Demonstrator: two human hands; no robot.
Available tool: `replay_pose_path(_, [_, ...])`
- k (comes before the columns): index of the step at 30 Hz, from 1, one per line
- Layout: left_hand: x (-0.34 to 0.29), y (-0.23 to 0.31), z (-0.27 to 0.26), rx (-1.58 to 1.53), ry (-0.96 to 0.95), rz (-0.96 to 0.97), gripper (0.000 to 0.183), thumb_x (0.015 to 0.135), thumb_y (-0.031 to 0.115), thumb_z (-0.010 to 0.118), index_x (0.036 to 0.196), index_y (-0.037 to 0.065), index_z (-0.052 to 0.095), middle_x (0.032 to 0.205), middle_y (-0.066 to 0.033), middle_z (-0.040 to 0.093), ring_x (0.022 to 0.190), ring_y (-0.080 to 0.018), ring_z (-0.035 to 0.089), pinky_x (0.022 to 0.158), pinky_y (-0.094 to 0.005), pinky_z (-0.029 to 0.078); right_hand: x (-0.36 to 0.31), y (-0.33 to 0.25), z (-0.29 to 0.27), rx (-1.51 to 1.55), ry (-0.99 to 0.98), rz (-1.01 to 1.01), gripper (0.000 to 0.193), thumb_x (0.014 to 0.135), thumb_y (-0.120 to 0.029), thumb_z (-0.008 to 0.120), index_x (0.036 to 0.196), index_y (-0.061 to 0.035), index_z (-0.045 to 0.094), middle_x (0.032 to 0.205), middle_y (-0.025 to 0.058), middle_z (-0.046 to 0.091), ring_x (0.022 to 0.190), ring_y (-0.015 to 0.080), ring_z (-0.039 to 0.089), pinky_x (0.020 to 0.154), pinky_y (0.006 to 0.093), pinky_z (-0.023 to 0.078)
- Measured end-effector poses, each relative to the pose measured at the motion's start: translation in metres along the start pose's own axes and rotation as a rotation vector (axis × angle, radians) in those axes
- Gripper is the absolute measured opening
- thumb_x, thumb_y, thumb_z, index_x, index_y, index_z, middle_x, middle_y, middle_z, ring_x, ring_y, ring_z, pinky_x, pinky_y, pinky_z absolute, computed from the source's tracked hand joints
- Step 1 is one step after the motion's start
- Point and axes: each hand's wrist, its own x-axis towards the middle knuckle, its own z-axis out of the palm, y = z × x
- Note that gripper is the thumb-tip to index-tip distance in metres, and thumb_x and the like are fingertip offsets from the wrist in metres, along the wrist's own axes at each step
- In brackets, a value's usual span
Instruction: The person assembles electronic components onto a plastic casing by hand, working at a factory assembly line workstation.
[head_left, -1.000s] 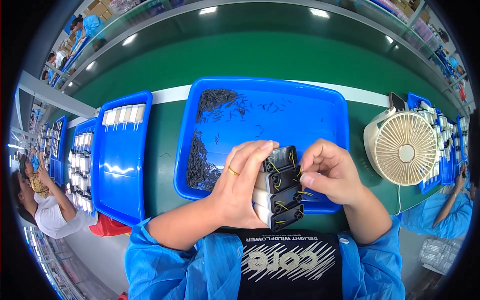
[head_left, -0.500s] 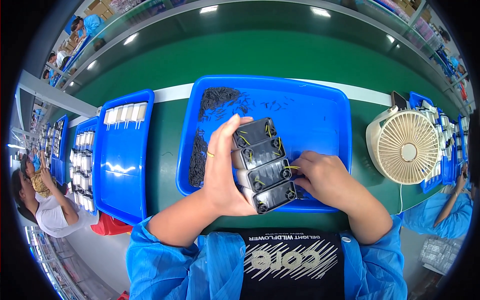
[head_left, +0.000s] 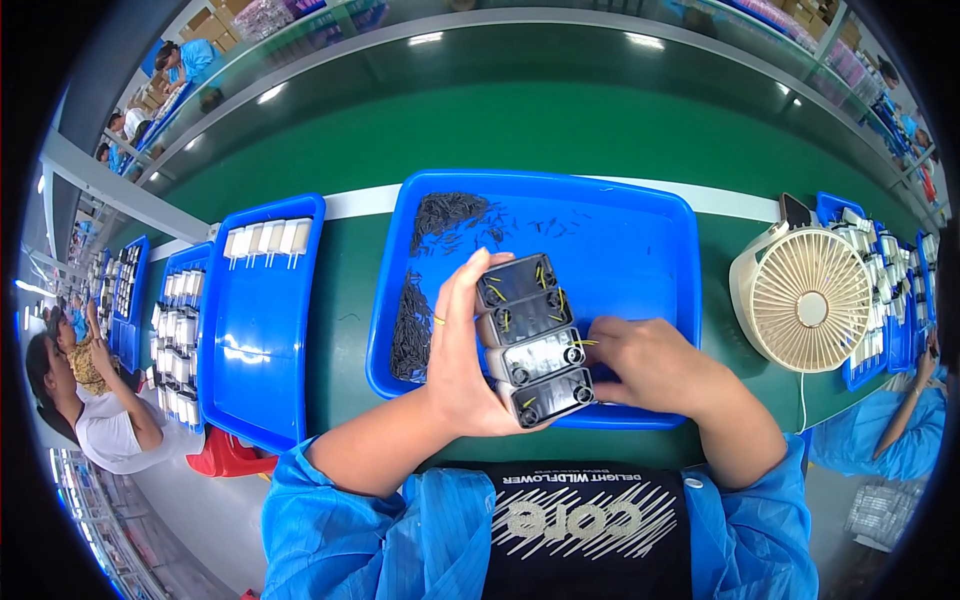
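My left hand (head_left: 460,375) is closed round a stack of several block-shaped housings (head_left: 530,310), white at the sides with black end faces. Short yellow wires stick out beside round black posts at the corners of those faces. Close against the right side of the stack is my right hand (head_left: 650,362), fingers curled in; a yellow wire (head_left: 584,343) from the third housing reaches its fingertips. Whatever the fingers pinch is hidden. Behind both hands lies a blue tray (head_left: 660,190) with heaps of small black tube-like pieces (head_left: 452,212).
Left, a second blue tray (head_left: 250,345) holds a row of white housings (head_left: 268,238); a fuller tray (head_left: 178,330) stands beyond it. On the right are a cream fan (head_left: 812,300), its cord, and more loaded trays (head_left: 885,270). Co-workers sit at both sides.
The view has shifted slightly. My left hand has tilted the stack a little, so the third housing's face now shines. My right fingers stay beside it, slightly lower.
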Motion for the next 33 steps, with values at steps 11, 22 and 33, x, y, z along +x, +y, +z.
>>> replay_pose_path(11, [0.005, 0.002, 0.001, 0.053, -0.016, 0.037, 0.128, 0.047, 0.024, 0.093, 0.142, -0.007, 0.012, 0.126, -0.0205, 0.042, 0.104, -0.0263, 0.056, 0.089, -0.0377, 0.046, 0.005, -0.001, -0.001, -0.011, 0.185, -0.017, 0.010, 0.079, -0.013, 0.066, 0.082, -0.0046, 0.062, 0.079, 0.0089, 0.062, 0.069, 0.0282, 0.063, 0.059, 0.0375, 0.051])
replay_pose_path(22, [0.009, 0.002, 0.004, 0.172, -0.066, 0.044, 0.121, 0.051, 0.032, 0.091, 0.140, -0.008, 0.019, 0.124, -0.0236, 0.044, 0.113, -0.0339, 0.050, 0.096, -0.0420, 0.040, 0.009, 0.002, -0.012, 0.201, 0.649, 0.060, 0.014, 0.076, 0.000, 0.070, 0.090, -0.0042, 0.070, 0.080, 0.0072, 0.069, 0.069, 0.0195, 0.067, 0.059, 0.0287, 0.053])
replay_pose_path(33, [0.007, 0.004, 0.008, 0.149, -0.126, 0.033, 0.117, 0.049, 0.029, 0.088, 0.140, -0.006, 0.022, 0.128, -0.0224, 0.044, 0.116, -0.0383, 0.045, 0.099, -0.0454, 0.036, 0.006, 0.000, -0.014, 0.190, 0.649, 0.062, 0.010, 0.075, -0.001, 0.072, 0.083, -0.0039, 0.067, 0.080, 0.0076, 0.068, 0.071, 0.0199, 0.065, 0.058, 0.0283, 0.051])
